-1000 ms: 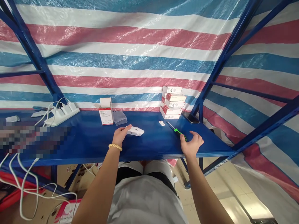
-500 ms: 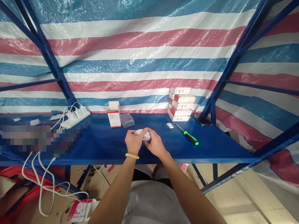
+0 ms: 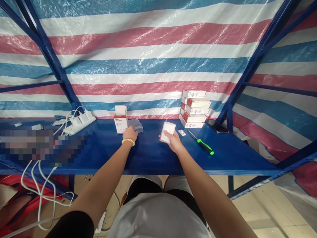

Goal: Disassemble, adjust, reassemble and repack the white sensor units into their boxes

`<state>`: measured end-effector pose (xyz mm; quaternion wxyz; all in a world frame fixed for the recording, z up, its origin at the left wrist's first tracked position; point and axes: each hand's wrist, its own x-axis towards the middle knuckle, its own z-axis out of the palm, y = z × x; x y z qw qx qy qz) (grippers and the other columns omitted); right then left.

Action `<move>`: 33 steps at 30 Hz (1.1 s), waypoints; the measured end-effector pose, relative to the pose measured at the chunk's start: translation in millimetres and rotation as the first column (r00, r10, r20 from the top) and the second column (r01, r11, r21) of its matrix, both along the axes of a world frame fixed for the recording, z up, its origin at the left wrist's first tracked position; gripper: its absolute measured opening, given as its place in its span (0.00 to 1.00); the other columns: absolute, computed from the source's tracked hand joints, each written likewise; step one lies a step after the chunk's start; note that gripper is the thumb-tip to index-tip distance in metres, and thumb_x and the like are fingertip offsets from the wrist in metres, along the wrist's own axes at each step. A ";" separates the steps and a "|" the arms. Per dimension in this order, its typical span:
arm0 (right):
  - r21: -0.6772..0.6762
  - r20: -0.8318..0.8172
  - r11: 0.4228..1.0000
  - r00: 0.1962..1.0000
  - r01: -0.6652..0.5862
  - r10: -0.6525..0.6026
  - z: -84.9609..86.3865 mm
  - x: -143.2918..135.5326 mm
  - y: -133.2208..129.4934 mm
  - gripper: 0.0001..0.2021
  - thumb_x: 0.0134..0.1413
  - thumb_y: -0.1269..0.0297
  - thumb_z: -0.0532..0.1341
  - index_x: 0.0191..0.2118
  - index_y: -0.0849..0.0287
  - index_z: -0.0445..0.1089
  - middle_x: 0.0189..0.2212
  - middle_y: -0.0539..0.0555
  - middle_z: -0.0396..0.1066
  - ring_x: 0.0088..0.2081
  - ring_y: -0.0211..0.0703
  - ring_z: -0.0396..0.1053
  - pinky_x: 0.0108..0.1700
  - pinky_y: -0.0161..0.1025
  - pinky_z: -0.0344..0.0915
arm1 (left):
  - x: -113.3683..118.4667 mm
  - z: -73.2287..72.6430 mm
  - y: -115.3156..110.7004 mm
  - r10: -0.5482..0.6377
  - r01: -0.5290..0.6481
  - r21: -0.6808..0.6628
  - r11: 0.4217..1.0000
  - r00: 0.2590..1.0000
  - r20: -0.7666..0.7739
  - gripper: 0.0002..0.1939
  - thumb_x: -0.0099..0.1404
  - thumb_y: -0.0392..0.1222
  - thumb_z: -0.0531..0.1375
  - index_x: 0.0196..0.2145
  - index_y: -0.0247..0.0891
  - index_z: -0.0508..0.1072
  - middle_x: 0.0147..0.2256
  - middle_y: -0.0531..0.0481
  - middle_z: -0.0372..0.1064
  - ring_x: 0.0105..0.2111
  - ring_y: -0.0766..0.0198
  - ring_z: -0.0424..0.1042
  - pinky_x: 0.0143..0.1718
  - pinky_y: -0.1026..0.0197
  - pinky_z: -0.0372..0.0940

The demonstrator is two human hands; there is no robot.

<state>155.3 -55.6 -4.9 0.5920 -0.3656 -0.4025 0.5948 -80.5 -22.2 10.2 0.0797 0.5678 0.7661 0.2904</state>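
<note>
My right hand [image 3: 173,140] grips a flat white device [image 3: 168,129] above the blue table, thumb on its face. A thin white piece sticks up from the device's top edge. My left hand [image 3: 130,133], with a yellow coiled band at the wrist, reaches to the near edge of a clear plastic bag [image 3: 137,125]; its fingertips are partly hidden, and whether they hold the bag cannot be made out. Just left of the bag, an open white and red box [image 3: 121,125] stands upright with its flap raised.
Stacked white and red boxes [image 3: 194,110] stand at the back right. Near them lie a small white part [image 3: 182,132], a green and black screwdriver [image 3: 205,146] and a dark phone [image 3: 218,126]. A power strip [image 3: 80,123] with cables sits at left.
My hands have parted. My left hand let go of the white device and moved left to the bag; my right hand keeps the device, now turned with its flat face showing.
</note>
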 end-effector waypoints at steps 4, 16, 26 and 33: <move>-0.022 -0.105 0.999 0.994 -0.029 0.026 -6.4 11.8 6.0 0.21 0.43 0.56 0.66 0.44 0.54 0.63 0.33 0.52 0.73 0.37 0.51 0.77 0.37 0.53 0.76 | 16.5 0.4 9.1 -0.018 0.018 -0.003 1.000 1.000 -0.022 0.10 0.59 0.39 0.60 0.36 0.32 0.79 0.39 0.29 0.74 0.44 0.38 0.73 0.43 0.46 0.65; 0.460 0.567 0.873 0.703 0.160 -0.428 -20.6 7.7 1.4 0.33 0.34 0.54 0.72 0.51 0.57 0.69 0.47 0.58 0.72 0.46 0.53 0.70 0.51 0.51 0.69 | 78.5 -5.9 0.5 -0.226 0.202 0.203 0.958 0.969 0.104 0.07 0.59 0.43 0.61 0.33 0.39 0.78 0.31 0.47 0.75 0.34 0.57 0.73 0.37 0.59 0.63; 0.552 0.694 0.824 0.477 0.128 -0.539 -21.5 12.0 0.7 0.30 0.36 0.58 0.70 0.50 0.57 0.69 0.46 0.59 0.71 0.50 0.57 0.67 0.52 0.53 0.67 | 71.8 -9.3 -9.0 -0.352 0.309 0.351 0.884 0.933 0.067 0.05 0.61 0.38 0.60 0.32 0.39 0.78 0.34 0.48 0.75 0.33 0.62 0.71 0.39 0.61 0.63; 0.555 0.765 0.825 0.328 0.102 -0.555 -21.9 8.3 -3.8 0.31 0.40 0.56 0.68 0.53 0.59 0.65 0.48 0.61 0.70 0.51 0.58 0.67 0.51 0.54 0.67 | 90.8 -16.0 -16.8 -0.301 0.301 0.533 0.791 0.949 -0.090 0.08 0.65 0.41 0.57 0.33 0.37 0.75 0.36 0.47 0.73 0.26 0.65 0.68 0.30 0.62 0.60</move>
